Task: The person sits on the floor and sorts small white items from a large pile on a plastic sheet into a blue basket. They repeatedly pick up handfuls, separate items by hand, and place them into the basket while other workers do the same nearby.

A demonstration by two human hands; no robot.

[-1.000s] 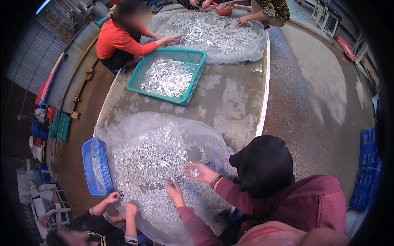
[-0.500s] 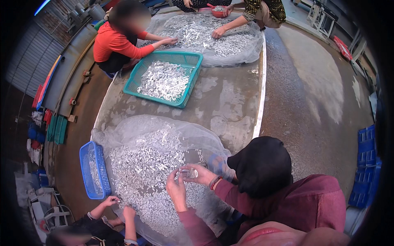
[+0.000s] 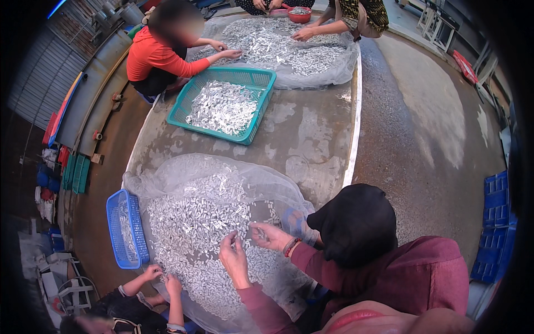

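My left hand (image 3: pixel 235 260) is held over a wide spread of small silvery-white pieces (image 3: pixel 192 234), its thumb and fingertips pressed together. Whatever they pinch is too small to make out. Facing it, a little apart, my right hand (image 3: pixel 271 238) is curled with small silvery bits showing at its fingers. The pieces look like short strips or loops. They lie heaped on a sheer whitish net sheet (image 3: pixel 167 165), whose far edge is bunched up. Maroon sleeves cover both my forearms, and a dark rounded cloth shape (image 3: pixel 356 225) hides part of the right arm.
A blue basket (image 3: pixel 115 229) holding some pieces stands left of the sheet. Beyond lies a larger green basket (image 3: pixel 245 136) filled with them. Co-workers sit at the lower left and around a far pile (image 3: pixel 261 42), with a red bowl (image 3: pixel 300 17) beside it.
My hands have drawn apart from where they met around a shiny clear-looking piece. At the far pile, a co-worker's arm has shifted right and the red-sleeved person's hands have moved slightly.
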